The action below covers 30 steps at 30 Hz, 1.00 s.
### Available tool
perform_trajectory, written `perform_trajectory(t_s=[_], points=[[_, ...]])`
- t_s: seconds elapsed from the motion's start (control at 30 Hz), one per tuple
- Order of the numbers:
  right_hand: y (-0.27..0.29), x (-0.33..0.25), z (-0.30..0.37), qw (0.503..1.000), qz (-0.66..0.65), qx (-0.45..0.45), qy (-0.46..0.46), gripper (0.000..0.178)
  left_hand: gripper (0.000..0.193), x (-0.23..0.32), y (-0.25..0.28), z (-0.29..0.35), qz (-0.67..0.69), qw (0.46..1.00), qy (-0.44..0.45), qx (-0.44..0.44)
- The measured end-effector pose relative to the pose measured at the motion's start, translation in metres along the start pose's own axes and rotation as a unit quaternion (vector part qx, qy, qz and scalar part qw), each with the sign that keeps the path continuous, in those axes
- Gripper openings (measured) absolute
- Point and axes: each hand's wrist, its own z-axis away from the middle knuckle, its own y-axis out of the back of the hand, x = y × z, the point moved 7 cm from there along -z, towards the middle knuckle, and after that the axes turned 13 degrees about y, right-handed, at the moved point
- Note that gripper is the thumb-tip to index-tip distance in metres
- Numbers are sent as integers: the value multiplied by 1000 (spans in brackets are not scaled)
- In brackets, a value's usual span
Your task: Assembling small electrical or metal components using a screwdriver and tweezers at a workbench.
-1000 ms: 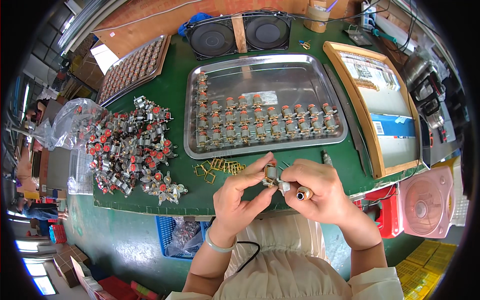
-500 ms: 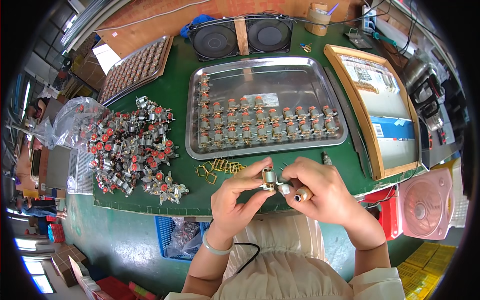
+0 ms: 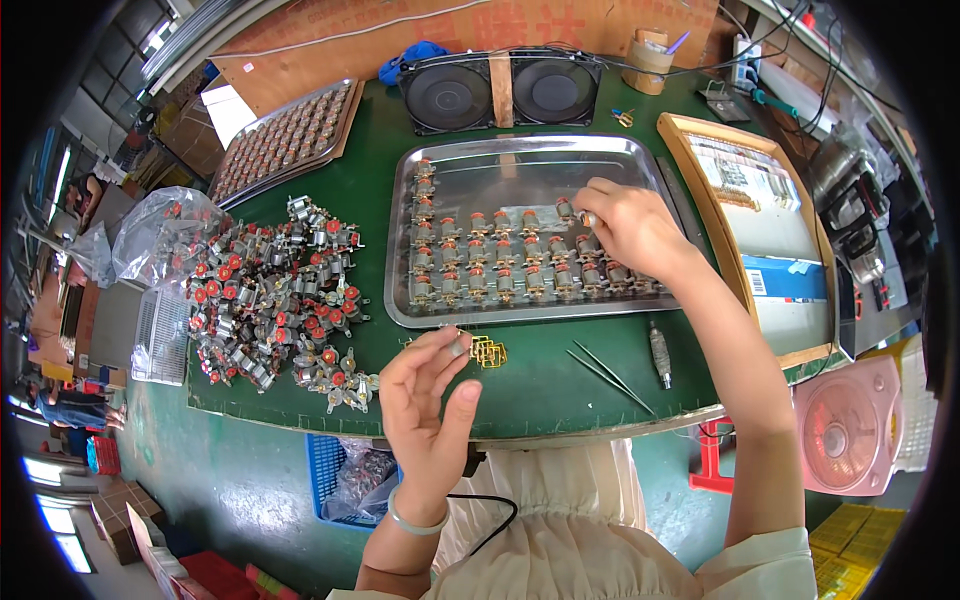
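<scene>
My right hand (image 3: 625,225) reaches over the metal tray (image 3: 400,310), fingers pinched on a small silver motor-like part (image 3: 565,208) at the right end of an upper row. A rounded tan tool end (image 3: 588,219) shows among those fingers; the rest of it is hidden. Rows of similar parts with red tops (image 3: 505,282) stand upright in the tray. My left hand (image 3: 425,400) is held above the table's front edge with its fingers apart, holding nothing; a pale cover sits on one fingertip. Just beyond it lie several brass-coloured wire frames (image 3: 488,351).
A loose heap of similar parts (image 3: 270,310) spreads at the left, beside a plastic bag (image 3: 165,235). Tweezers (image 3: 612,378) and a knurled metal tool (image 3: 660,356) lie at the front. Two speakers (image 3: 500,90) stand behind the tray; a wooden-framed box (image 3: 745,235) is right.
My right hand has moved from in front of me forward over the tray with the part. The left hand has let go of it and opened. Tweezers now lie on the table.
</scene>
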Motion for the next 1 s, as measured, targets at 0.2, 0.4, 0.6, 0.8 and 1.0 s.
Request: perform_trajectory(t_s=[0.2, 0.4, 0.6, 0.8, 1.0], points=[[-27, 6, -6, 997, -42, -66, -2, 19, 24, 20, 37, 6, -64, 995, -53, 54], [-15, 4, -12, 997, -37, -73, -17, 22, 20, 35, 80, 8, -257, 956, -81, 113], [-13, -94, -38, 960, -276, -37, -2, 25, 32, 29, 96, 5, -570, 819, -41, 56], [-59, -202, -67, 949, -257, -177, 41, 32, 19, 22, 108, 9, -520, 848, -95, 39], [-76, -208, -80, 930, -292, -168, 147, 18, 19, 13, 119, 10, -490, 863, -117, 33]])
